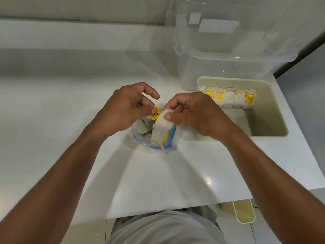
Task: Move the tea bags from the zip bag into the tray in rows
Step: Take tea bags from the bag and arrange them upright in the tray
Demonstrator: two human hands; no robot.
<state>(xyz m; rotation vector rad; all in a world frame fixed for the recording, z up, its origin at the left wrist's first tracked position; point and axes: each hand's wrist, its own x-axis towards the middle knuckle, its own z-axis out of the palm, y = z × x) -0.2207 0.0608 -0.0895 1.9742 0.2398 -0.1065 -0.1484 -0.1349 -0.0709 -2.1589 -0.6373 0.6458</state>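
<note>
From the head view, both forearms reach forward over the white tabletop (52, 106) and meet above the zip bag (152, 140). The left hand (126, 110) is turned palm-inward, its index finger lifted and curved clear. Its grip is narrow: the thumb tip presses the top of a yellow tag (155, 114) printed "TEA", and whichever finger backs the tag is hidden. The right hand (198, 117) is knuckles-up with its fingers curled, and its grip holds a white tea bag (160, 126) between thumb and fingertips at the bag's upper end. The tea bag hangs tilted, its lower end down in the mouth of the zip bag. The zip bag sits on the tabletop just under the hands, a clear bag with a blue zip rim held open in a ring, and more white bags show inside. Just right of it stands the cream tray (270, 117), with a row of tea bags (232, 99) along its far wall, white with yellow tags, packed side by side. Behind the tray stands a clear container (228, 43).
</note>
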